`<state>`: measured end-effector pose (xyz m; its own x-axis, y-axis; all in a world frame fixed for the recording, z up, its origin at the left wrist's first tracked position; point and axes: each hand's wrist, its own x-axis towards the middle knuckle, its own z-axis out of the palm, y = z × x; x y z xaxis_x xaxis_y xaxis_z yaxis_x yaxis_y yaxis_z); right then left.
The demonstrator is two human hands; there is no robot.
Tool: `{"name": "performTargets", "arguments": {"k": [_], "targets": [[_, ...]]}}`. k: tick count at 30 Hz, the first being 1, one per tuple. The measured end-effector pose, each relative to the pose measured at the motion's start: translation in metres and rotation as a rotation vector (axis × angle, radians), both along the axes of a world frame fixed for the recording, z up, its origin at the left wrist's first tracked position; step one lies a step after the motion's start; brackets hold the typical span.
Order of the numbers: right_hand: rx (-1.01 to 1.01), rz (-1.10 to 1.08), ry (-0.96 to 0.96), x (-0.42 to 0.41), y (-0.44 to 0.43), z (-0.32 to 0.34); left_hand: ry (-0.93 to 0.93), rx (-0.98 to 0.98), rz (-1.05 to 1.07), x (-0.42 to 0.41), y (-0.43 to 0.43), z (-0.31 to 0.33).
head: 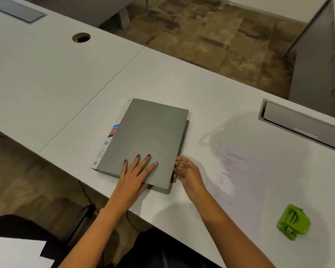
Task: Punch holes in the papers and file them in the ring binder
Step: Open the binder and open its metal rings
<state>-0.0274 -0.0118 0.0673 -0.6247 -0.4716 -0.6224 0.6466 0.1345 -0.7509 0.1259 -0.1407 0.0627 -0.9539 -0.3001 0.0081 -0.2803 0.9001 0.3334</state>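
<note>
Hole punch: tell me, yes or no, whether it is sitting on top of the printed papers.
No, the green hole punch sits on the bare table, to the right of the printed papers.

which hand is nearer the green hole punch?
Right. The right hand is at the right edge of the grey binder, with the printed paper between it and the green hole punch. The left hand lies flat on the binder cover, farther from the punch.

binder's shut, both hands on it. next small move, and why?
Probably lift the cover open with the right hand, whose fingers sit at the free edge of the closed ring binder, while the left hand lies flat on top. The papers and green hole punch lie untouched.
</note>
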Motion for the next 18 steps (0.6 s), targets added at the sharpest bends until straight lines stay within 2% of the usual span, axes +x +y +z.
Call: {"name": "performTargets", "arguments": {"k": [4,9,14,18], "targets": [[-0.038,0.040,0.156,-0.001,-0.007,0.003,0.164,0.327,0.098,-0.004,0.001,0.022],[0.047,0.139,0.327,0.001,-0.026,0.001,0.395,0.581,0.246,-0.007,0.002,0.043],[0.289,0.446,0.761,0.006,-0.032,-0.011,0.631,0.679,0.381,-0.004,0.003,0.056],[0.364,0.703,1.044,0.009,-0.032,-0.028,0.804,0.934,0.646,0.001,0.002,0.066]]}}
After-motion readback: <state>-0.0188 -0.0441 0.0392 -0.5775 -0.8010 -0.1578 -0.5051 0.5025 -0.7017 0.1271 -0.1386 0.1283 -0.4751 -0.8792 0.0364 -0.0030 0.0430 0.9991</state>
